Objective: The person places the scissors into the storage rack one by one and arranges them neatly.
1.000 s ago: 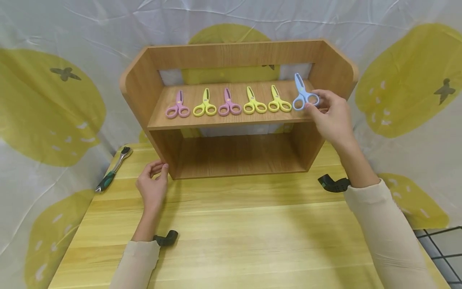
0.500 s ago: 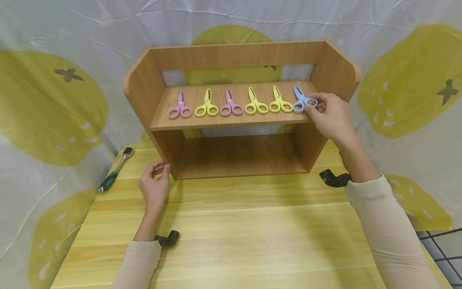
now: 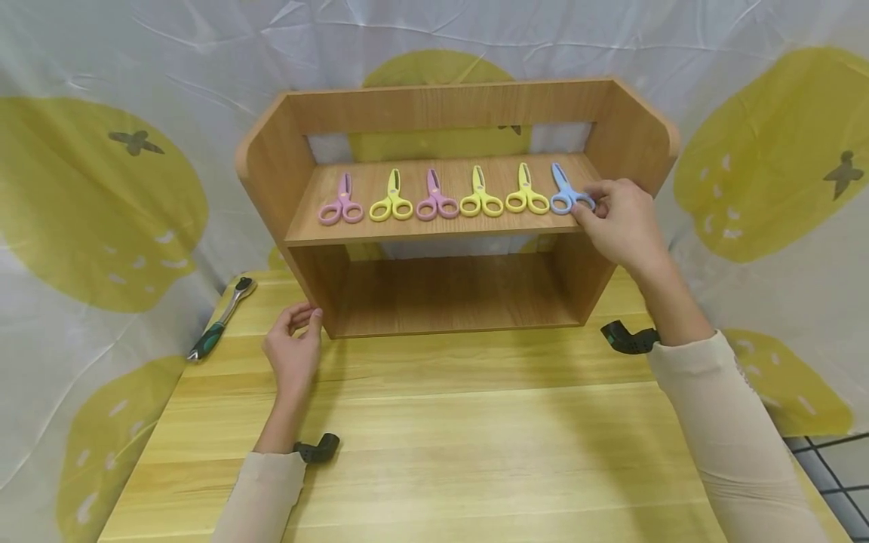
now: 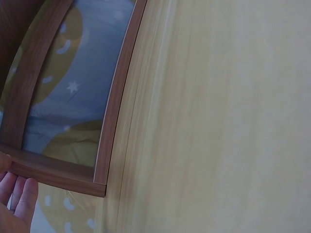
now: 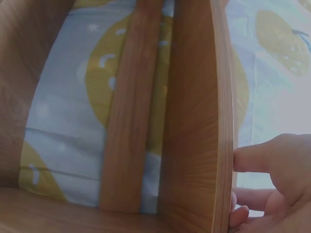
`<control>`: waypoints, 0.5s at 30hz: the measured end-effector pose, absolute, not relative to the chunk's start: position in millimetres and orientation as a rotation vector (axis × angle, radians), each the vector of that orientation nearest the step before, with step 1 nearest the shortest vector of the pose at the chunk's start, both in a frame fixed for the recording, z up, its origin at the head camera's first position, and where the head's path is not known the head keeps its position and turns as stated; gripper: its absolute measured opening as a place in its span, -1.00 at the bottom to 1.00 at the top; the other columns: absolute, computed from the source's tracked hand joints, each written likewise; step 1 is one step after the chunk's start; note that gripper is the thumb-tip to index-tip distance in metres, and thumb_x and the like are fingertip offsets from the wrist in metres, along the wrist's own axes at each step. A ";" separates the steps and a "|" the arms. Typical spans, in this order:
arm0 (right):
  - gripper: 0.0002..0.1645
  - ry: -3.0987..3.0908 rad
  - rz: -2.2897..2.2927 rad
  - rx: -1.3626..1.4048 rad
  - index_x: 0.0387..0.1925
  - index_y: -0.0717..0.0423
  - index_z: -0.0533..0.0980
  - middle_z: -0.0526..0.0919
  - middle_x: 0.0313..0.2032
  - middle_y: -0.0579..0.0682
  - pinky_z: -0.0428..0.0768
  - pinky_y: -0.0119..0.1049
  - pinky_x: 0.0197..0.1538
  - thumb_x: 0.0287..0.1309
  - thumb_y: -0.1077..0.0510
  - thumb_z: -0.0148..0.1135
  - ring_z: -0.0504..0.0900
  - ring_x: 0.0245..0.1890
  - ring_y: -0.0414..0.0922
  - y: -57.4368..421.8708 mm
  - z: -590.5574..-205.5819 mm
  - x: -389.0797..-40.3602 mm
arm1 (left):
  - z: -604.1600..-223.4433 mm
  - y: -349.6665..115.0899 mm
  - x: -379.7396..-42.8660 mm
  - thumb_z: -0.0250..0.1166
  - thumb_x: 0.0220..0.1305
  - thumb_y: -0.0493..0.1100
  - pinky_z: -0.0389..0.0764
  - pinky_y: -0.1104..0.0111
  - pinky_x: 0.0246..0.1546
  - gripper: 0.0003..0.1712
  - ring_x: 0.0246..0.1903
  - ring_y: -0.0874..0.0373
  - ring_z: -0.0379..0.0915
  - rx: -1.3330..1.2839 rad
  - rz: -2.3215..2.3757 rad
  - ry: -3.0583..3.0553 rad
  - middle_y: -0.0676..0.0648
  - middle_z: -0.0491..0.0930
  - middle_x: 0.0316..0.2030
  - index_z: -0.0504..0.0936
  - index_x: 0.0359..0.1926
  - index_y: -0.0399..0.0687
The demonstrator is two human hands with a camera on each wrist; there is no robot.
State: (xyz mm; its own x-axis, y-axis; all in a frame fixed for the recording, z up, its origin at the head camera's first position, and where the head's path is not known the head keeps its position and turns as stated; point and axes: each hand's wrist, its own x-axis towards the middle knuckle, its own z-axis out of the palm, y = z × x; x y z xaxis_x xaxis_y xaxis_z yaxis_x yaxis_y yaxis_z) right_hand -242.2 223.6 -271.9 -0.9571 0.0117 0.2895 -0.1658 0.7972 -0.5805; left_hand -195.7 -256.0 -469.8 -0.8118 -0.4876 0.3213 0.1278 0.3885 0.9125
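A small wooden shelf stands on the table. My right hand pinches one handle ring of the blue scissors between thumb and fingers, at the right end of the upper board. The scissors lie on that board, blades pointing back; part of the handle is hidden by the fingers. To their left is a row of scissors: yellow, yellow, pink, yellow and pink. My left hand touches the shelf's lower left side, its thumb at the front edge.
A ratchet wrench with a green and black handle lies at the table's left edge. Behind and beside the shelf hangs a pale curtain with yellow fruit prints. The light wooden table spreads in front.
My right hand has lowered the blue scissors from above the board onto it, and they have turned slightly. My left hand keeps its place on the shelf's side.
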 end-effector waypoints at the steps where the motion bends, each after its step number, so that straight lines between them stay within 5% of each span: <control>1: -0.38 -2.693 0.929 0.117 0.30 0.26 0.53 0.54 0.04 0.23 0.42 -0.27 -0.19 0.42 -0.07 0.19 0.48 -0.07 0.02 224.0 -273.1 -240.9 | -470.2 -256.1 -195.7 0.40 0.37 -0.05 0.68 0.66 -0.20 -0.74 -0.20 0.36 0.65 0.306 -1.447 -2.098 -0.10 0.78 -0.17 0.74 -0.03 -0.07; 10: -0.48 -2.402 1.023 0.143 0.18 0.25 0.58 0.60 -0.01 0.18 0.48 -0.59 -0.19 0.32 0.01 0.29 0.59 -0.13 -0.04 217.9 -294.1 -214.5 | -466.6 -256.7 -193.3 0.41 0.36 -0.01 0.65 0.67 -0.29 -0.74 -0.31 0.40 0.63 0.343 -1.390 -2.113 -0.08 0.77 -0.25 0.75 -0.10 -0.08; 15: -0.63 -2.193 1.036 0.250 0.03 0.25 0.65 0.68 -0.07 0.17 0.42 -0.54 -0.07 0.23 0.17 0.37 0.60 -0.10 0.00 214.3 -317.5 -200.0 | -460.8 -254.0 -186.9 0.41 0.36 0.02 0.63 0.68 -0.34 -0.72 -0.34 0.37 0.63 0.290 -1.323 -2.129 -0.06 0.75 -0.26 0.73 -0.14 -0.09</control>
